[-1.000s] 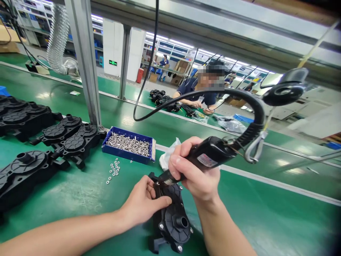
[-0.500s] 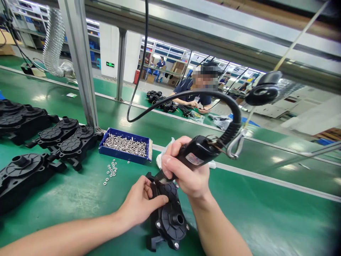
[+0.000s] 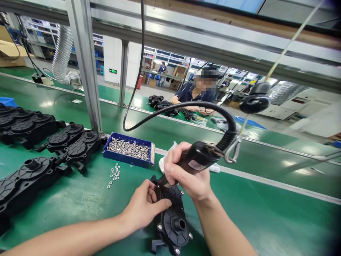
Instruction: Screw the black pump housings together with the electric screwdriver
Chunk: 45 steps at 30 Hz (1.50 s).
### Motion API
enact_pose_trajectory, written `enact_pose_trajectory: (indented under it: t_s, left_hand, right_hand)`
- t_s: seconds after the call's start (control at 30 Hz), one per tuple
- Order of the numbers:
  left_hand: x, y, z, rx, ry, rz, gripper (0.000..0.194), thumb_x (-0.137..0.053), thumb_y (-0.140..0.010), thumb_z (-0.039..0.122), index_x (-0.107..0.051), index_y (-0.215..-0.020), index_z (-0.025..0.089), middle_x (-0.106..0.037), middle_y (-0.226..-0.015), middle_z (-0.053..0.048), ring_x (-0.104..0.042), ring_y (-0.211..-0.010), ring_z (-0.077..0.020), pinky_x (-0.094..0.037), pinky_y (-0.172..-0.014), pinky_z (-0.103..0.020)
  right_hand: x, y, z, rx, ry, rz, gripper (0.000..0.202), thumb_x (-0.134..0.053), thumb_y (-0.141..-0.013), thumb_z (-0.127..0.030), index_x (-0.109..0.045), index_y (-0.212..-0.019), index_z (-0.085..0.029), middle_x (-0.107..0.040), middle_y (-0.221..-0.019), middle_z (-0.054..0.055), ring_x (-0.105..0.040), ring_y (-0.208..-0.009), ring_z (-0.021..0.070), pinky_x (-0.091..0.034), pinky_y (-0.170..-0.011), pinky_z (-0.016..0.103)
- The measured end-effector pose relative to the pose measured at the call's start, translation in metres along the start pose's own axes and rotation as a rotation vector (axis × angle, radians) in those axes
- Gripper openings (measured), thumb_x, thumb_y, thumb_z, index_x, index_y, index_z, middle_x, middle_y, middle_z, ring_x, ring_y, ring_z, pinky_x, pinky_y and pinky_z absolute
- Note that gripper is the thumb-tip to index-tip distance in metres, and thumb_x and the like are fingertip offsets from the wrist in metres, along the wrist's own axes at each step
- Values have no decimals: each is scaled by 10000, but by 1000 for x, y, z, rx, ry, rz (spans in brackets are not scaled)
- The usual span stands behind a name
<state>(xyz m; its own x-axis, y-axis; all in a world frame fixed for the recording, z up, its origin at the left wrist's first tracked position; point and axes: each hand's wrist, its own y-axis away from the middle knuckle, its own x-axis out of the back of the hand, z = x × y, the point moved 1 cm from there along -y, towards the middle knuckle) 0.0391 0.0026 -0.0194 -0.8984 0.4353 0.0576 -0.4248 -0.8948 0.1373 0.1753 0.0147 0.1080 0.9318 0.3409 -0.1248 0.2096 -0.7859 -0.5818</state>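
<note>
My right hand (image 3: 188,174) is wrapped round a black electric screwdriver (image 3: 198,156), tilted with its tip down at the upper left end of a black plastic housing (image 3: 176,227). Silver screws show around the housing's edge. Gripping the housing's left side is my left hand (image 3: 145,204), thumb on top and fingers curled at the edge, close to the tip. The tip itself is hidden. Beyond lies a blue tray (image 3: 128,161) full of silver screws (image 3: 129,148), with several loose nuts (image 3: 115,173) on the green table in front of it.
More black housings (image 3: 29,174) stand at the left. A metal post (image 3: 86,67) rises behind the tray. The screwdriver's black cable (image 3: 165,108) loops overhead beside a hanging cord. A person (image 3: 199,89) sits across the bench near black cable bundles (image 3: 162,104). White plastic lies behind my right hand.
The view has shifted, so the bench objects appear slightly lower and further right. Both hands keep their hold on the housing and the screwdriver.
</note>
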Motion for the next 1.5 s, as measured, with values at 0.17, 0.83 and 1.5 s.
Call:
enact_pose_trajectory:
  t_s: [0.17,0.83,1.5]
  left_hand:
    - [-1,-1,-2,2,18,-6,461,-850,-791,482,-540,-966,191,-471,-773,74,-413,-717,-127,-355,-652,-287]
    - [84,-38,19,-65,-1416,114,405,-386,-1099,243,-648,-1379,115,-644,-1142,-137,-710,-972,-311,-521,-817,-395]
    - [64,-31,10,-183,-1211,82,285,-378,-1063,146,-647,-972,138,-678,-1005,-127,-667,-978,-283,-465,-840,-386]
  right_hand:
    - [3,-2,2,10,-15,44,219,-782,-933,-163,-572,-923,-221,-572,-669,-75,-528,-465,63,-443,-444,172]
    - [14,-2,-13,-30,49,-40,186,-763,-958,-151,-598,-1001,-226,-798,-955,31,-673,-597,87,-568,-573,201]
    - [20,-2,-13,-19,18,-46,221,-782,-932,-160,-574,-984,-214,-787,-894,30,-676,-582,114,-576,-565,245]
